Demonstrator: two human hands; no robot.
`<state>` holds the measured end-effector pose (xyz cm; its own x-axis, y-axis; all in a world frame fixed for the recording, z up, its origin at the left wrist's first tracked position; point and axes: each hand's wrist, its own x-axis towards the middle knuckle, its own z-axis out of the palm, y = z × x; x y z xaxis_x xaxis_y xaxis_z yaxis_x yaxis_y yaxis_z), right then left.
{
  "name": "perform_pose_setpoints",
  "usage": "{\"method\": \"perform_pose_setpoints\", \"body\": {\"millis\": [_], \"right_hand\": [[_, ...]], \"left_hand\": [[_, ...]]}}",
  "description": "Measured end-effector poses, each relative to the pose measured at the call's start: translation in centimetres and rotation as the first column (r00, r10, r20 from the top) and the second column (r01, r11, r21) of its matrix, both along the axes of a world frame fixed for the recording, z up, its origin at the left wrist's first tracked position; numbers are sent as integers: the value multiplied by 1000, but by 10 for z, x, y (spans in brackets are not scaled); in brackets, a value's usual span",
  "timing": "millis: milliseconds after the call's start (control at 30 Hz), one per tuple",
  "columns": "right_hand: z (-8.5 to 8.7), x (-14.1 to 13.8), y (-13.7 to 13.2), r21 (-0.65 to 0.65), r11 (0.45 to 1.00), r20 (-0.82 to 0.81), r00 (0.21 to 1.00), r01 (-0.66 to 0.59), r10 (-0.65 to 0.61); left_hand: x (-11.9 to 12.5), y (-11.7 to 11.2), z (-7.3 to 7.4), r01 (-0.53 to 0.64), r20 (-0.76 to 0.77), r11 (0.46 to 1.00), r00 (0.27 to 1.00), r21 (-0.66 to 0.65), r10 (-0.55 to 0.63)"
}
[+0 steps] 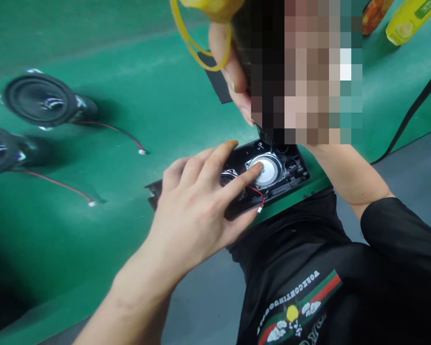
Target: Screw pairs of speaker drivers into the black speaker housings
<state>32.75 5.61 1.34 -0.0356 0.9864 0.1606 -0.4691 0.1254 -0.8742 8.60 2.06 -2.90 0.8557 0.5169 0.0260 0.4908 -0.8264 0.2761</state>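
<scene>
A black plastic speaker housing (294, 179) lies on the green table, its inside facing up. A small speaker with a silver round back (271, 171) is seated in it, and a red-and-black wire ends in a white plug (260, 209) at the near edge. My left hand (197, 201) is spread over the housing, index fingertip on the silver back. My right hand (237, 79) is wrapped around a dark power screwdriver (266, 135), held upright with its lower end at the speaker's far rim. Blurred blocks cover much of this hand and tool.
Two larger black speakers (39, 100) with trailing wires stand at the left. A flat black piece (217, 81) lies behind the housing. A yellow loop (187, 36) hangs by the tool. A yellow bottle (409, 21) and black cable (416, 108) are at the right.
</scene>
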Motion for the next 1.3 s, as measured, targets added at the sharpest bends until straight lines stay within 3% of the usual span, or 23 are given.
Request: {"method": "perform_pose_setpoints", "body": {"millis": [100, 233, 467, 600, 833, 1033, 1167, 1233, 1300], "right_hand": [[-3, -3, 1, 63, 993, 0, 995, 99, -99], [-13, -2, 3, 103, 985, 39, 989, 135, -140], [-22, 5, -3, 212, 977, 318, 945, 0, -70], [-17, -4, -11, 159, 986, 245, 965, 52, -91], [-24, -4, -15, 210, 971, 265, 963, -113, 54], [-26, -12, -23, 142, 989, 256, 967, -30, -7], [-32, -20, -21, 169, 985, 236, 971, -20, -21], [-30, -12, -20, 171, 985, 188, 981, 23, -56], [-20, 9, -19, 140, 989, 248, 966, 44, -78]], "left_hand": [[0, 1, 1, 8, -22, 1000, 1000, -15, -8], [0, 1, 0, 11, -16, 1000, 1000, -18, -11], [4, -1, 4, -18, -8, 999, 1000, -41, 18], [5, 1, 4, -13, -25, 999, 1000, -35, 12], [4, 4, 5, -4, -47, 998, 999, -62, 1], [3, 7, 3, 35, -50, 998, 998, -56, -38], [2, 2, -3, 21, 3, 1000, 1000, 7, -21], [0, -1, -7, 4, 17, 999, 1000, 51, -5], [-3, -3, -12, 4, 33, 998, 999, 65, -7]]}}
